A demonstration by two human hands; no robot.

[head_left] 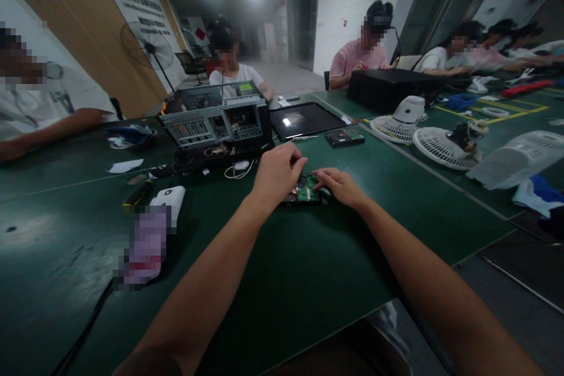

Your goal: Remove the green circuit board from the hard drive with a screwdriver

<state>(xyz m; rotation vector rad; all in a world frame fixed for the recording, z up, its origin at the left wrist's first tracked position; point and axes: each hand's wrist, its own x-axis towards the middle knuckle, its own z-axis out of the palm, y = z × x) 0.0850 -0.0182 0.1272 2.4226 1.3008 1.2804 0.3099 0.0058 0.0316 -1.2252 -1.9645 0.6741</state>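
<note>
A hard drive with a green circuit board facing up lies on the green table between my hands. My left hand is closed above its left side, thumb and fingers pinched together; whatever they hold, if anything, is hidden. At the drive's right edge, the curled fingers of my right hand grip it. A second hard drive rests farther back. Beyond my left hand stands an opened computer case with its metal frame and wiring showing.
A black side panel lies behind the drives. Fan parts occupy the right side. At left are a screwdriver, a white device and a purple pouch. Several people sit around the table, one behind a black case.
</note>
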